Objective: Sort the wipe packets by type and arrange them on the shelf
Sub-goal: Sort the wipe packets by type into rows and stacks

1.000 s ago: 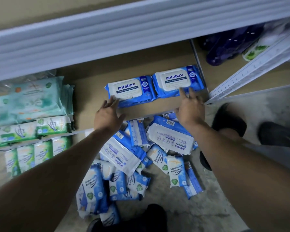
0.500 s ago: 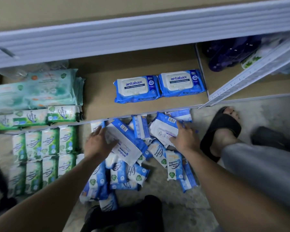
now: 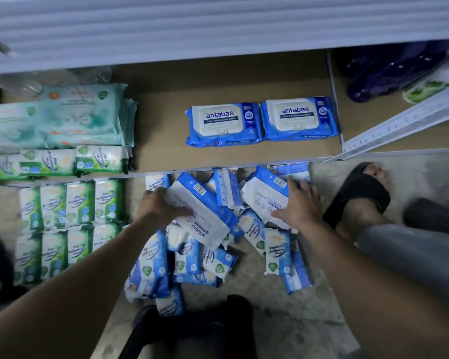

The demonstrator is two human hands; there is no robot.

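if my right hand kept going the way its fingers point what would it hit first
Probably the small blue packet just past the right hand, lying at the front edge of the shelf; depth is unclear.

Left hand [image 3: 161, 207] fingers are out of sight under the face-down antabax packet [image 3: 202, 218]; right hand [image 3: 300, 203] fingertips are smeared, so its grip on the second packet [image 3: 265, 198] is unclear. Teal packets [image 3: 49, 117] are cut by the left edge. Dark purple items [image 3: 389, 73] top right are blurred and partly behind the shelf upright [image 3: 399, 125].
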